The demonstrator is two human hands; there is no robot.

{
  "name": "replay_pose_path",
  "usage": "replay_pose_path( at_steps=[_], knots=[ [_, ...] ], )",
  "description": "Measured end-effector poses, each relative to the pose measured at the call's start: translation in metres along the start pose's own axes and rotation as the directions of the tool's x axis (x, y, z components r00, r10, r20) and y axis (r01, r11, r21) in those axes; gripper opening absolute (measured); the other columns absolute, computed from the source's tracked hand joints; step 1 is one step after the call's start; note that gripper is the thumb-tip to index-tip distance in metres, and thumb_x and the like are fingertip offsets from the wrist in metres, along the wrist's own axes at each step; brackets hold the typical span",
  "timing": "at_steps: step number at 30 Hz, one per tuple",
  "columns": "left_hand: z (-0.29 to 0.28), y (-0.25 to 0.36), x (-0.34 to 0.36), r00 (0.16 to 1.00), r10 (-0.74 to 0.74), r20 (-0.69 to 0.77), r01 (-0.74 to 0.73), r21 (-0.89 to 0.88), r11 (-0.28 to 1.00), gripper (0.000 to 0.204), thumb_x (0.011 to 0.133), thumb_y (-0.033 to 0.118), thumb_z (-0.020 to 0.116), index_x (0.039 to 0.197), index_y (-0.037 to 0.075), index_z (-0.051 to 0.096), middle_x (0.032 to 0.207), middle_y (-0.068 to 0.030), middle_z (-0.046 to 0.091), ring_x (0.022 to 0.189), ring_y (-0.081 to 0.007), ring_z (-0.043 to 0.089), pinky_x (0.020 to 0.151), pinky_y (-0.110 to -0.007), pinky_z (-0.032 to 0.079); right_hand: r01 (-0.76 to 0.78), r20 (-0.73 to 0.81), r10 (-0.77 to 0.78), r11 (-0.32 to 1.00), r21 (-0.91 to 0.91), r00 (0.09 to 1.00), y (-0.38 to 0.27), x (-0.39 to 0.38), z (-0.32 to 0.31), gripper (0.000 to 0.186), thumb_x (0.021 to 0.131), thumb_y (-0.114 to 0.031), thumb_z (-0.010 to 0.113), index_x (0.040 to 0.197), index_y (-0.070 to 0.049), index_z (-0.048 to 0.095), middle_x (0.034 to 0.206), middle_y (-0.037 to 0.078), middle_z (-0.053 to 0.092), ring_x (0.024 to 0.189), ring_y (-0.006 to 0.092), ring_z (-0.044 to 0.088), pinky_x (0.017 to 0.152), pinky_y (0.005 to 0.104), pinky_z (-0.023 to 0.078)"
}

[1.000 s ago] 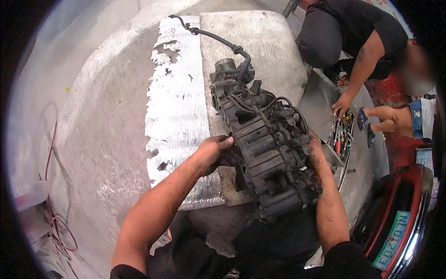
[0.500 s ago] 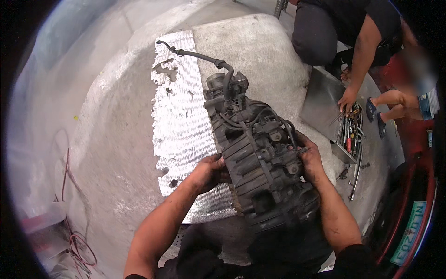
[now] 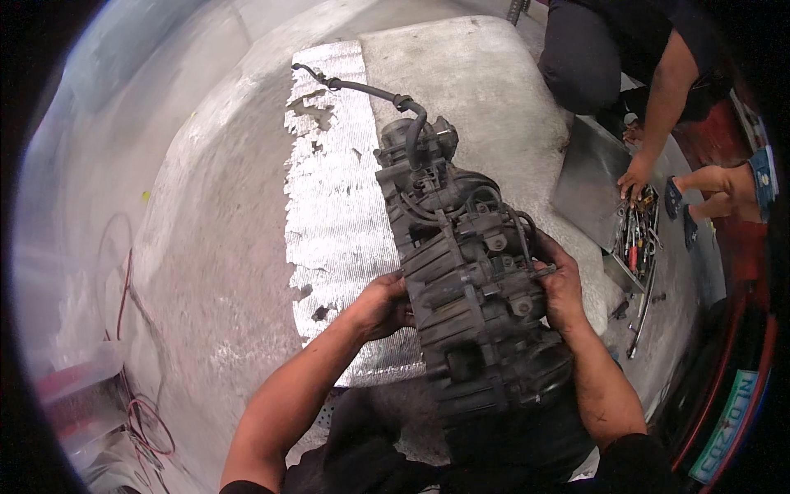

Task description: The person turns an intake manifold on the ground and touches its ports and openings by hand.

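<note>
1. The left hand (image 3: 383, 308) curled around the left side of the black intake manifold (image 3: 453, 263).
2. The right hand (image 3: 564, 286) held its right side.
3. Between them, it hid part of a torn silver sheet (image 3: 337, 206).
4. Another person's hand (image 3: 636, 174) was by the tools (image 3: 638, 235).

Clock centred on the black engine part (image 3: 448, 267). Open passage: 1 o'clock, over the pale mat (image 3: 494, 90); 10, over the flat foil sheet (image 3: 329, 214). Obstructed: 11, hose (image 3: 366, 87); 9, left hand (image 3: 383, 307); 3, right hand (image 3: 563, 284); 2, co-worker's hand (image 3: 637, 174) at tools (image 3: 634, 247).
</note>
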State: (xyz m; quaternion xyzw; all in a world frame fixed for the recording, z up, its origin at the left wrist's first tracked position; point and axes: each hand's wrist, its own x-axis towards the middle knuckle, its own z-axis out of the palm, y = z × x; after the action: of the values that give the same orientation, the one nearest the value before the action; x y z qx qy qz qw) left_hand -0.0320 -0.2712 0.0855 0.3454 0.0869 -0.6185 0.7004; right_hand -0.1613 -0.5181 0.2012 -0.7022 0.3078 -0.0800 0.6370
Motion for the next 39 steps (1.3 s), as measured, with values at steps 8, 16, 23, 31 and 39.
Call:
replay_pose_path(
  at_steps=[8,16,23,31,39],
  knots=[
    [0.006,0.006,0.001,0.998,-0.029,0.056,0.029,-0.002,1.0,0.044,0.104,0.03,0.051,0.138,0.002,0.047,0.121,-0.0169,0.065,0.105,-0.0313,0.067,0.089,-0.05,0.055,-0.033,0.102,0.03,0.999,0.022,0.994,0.021,0.013,-0.035,0.057,0.094,-0.022,0.066,0.142,0.003,0.05,0.131,0.012,0.062,0.116,0.0188,0.06,0.1,0.0317,0.047],
    [0.026,0.012,0.017,0.993,-0.002,0.117,-0.003,0.043,0.999,0.053,0.103,0.031,0.055,0.144,0.001,0.039,0.128,-0.0187,0.058,0.104,-0.0348,0.063,0.08,-0.051,0.057,-0.229,0.118,0.217,0.969,0.093,0.969,0.069,0.047,-0.109,0.056,0.097,-0.033,0.058,0.139,0.002,0.052,0.129,0.013,0.062,0.11,0.0234,0.061,0.095,0.0363,0.049],
    [0.039,0.011,0.033,0.998,0.032,0.045,-0.04,0.179,0.983,0.055,0.102,0.036,0.057,0.136,-0.006,0.047,0.13,-0.0228,0.058,0.1,-0.0385,0.066,0.07,-0.05,0.061,-0.433,-0.04,0.432,0.901,-0.022,0.901,0.047,0.04,-0.106,0.038,0.097,-0.024,0.057,0.124,0.002,0.061,0.108,0.011,0.068,0.089,0.0219,0.065,0.075,0.0354,0.052],
    [0.056,0.017,0.022,0.999,0.013,-0.039,0.002,0.36,0.933,0.052,0.103,0.041,0.054,0.121,-0.008,0.059,0.103,-0.0179,0.07,0.089,-0.0317,0.07,0.074,-0.044,0.058,-0.394,0.013,0.394,0.918,0.044,0.919,0.065,0.041,-0.139,0.041,0.098,-0.028,0.057,0.124,0.003,0.061,0.109,0.011,0.068,0.087,0.022,0.065,0.073,0.0343,0.052],
    [0.054,0.012,0.033,0.96,0.268,-0.078,-0.122,0.747,0.654,0.055,0.1,0.041,0.06,0.119,-0.01,0.06,0.098,-0.0227,0.07,0.088,-0.0363,0.069,0.08,-0.045,0.054,-0.4,-0.108,0.397,0.916,-0.01,0.912,0.068,0.037,-0.147,0.041,0.098,-0.03,0.056,0.123,0.002,0.062,0.109,0.01,0.068,0.085,0.0213,0.065,0.072,0.034,0.051]
  ],
)
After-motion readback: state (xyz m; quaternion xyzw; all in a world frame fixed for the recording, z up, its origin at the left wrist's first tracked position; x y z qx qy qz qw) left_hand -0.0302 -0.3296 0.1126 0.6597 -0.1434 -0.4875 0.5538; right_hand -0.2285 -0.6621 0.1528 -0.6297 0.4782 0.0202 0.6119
